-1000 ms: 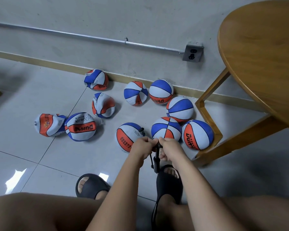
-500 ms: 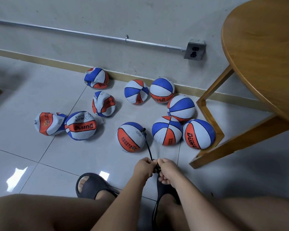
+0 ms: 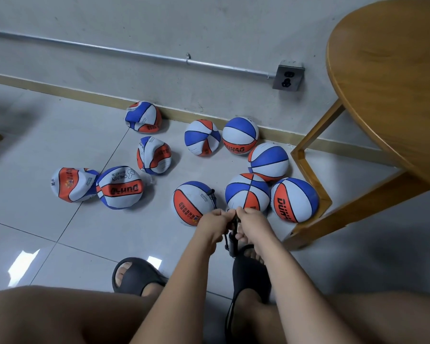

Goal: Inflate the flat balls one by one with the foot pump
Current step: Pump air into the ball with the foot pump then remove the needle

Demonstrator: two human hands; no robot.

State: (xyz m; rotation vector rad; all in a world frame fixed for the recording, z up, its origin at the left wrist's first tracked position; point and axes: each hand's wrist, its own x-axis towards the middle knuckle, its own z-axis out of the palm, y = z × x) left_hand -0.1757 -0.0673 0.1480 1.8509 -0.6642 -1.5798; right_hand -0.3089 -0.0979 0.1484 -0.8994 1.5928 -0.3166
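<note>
Black pump (image 3: 232, 240) stands on the floor (image 3: 85, 232), near centre; left hand (image 3: 212, 223) and right hand (image 3: 252, 219) clench their fingers around its top. Its hose (image 3: 212, 197) reaches the near orange ball (image 3: 191, 204); a crooked pull can tug the needle out.

Bare tiled floor (image 3: 35, 219) lies open on the left, a scatter of balls (image 3: 247, 194) fills the middle right up to the wall (image 3: 209, 33), and wooden table legs (image 3: 353, 211) beneath an overhanging tabletop (image 3: 395, 83) block the right.
</note>
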